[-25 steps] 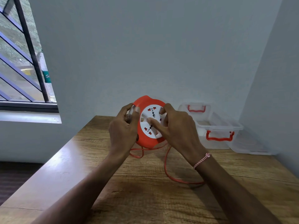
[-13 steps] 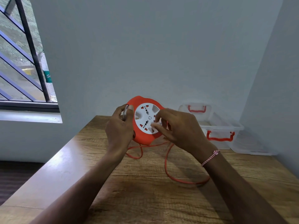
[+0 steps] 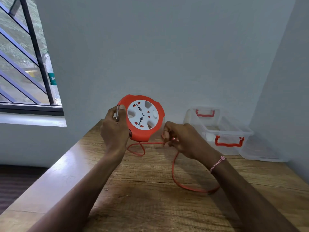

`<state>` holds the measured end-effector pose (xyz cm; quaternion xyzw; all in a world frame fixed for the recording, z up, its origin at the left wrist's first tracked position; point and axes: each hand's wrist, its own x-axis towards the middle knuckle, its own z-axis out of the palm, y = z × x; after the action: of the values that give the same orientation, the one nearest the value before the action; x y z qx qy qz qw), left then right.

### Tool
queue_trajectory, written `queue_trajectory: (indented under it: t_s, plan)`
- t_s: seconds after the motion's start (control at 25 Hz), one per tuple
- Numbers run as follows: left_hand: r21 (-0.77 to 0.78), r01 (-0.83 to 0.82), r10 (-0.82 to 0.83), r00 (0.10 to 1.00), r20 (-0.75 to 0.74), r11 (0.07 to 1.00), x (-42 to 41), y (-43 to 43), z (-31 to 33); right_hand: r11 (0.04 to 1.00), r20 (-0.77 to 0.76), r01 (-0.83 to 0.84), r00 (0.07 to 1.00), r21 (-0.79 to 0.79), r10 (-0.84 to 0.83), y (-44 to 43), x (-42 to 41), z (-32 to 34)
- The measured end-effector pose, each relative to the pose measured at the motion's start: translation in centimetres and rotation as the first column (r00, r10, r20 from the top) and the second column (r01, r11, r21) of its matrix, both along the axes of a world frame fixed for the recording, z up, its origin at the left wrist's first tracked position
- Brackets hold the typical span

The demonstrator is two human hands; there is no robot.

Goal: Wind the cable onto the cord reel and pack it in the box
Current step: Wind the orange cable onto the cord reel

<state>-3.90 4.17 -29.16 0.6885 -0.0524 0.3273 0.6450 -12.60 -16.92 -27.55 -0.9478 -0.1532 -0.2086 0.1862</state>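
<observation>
The cord reel (image 3: 147,133) is a round orange case with a white socket face, held upright above the wooden table (image 3: 150,206). My left hand (image 3: 113,131) grips its left edge. My right hand (image 3: 180,139) sits just right of and below the reel, fingers pinched on the orange cable (image 3: 173,171). That cable makes a small loop under the reel and a long loop across the table under my right forearm. A clear plastic box (image 3: 222,133) with red handles stands open at the back right of the table.
The box's clear lid (image 3: 260,151) lies flat to the right of the box, against the right wall. Walls close off the back and the right of the table. A barred window (image 3: 25,56) is at the left, beyond the table's left edge.
My right hand has left the reel's white face and dropped to the right, now pinching the cable. The reel has lifted slightly and its whole face shows.
</observation>
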Motion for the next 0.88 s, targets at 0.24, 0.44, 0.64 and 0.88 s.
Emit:
queue_trajectory:
  t_s: [0.24,0.44,0.64,0.88]
  plan:
    - [-0.041,-0.056,0.056,0.998,-0.011,0.998,0.8,1.1,0.3,0.992,-0.083,-0.088,0.992,0.093,0.096,-0.2,-1.8,1.9]
    - [-0.082,-0.042,0.040,0.999,-0.032,0.996,1.1,1.4,0.2,0.961,-0.082,-0.242,0.969,-0.135,0.233,2.9,-2.0,1.6]
    - [-0.137,0.003,-0.015,0.996,-0.086,0.991,1.1,1.2,0.3,0.945,-0.099,-0.205,0.978,-0.255,0.185,5.0,-1.0,-0.8]
    - [-0.293,0.027,-0.078,0.983,-0.166,0.956,1.8,2.4,0.4,0.959,-0.027,0.089,0.995,-0.269,-0.100,1.2,0.4,-1.0]
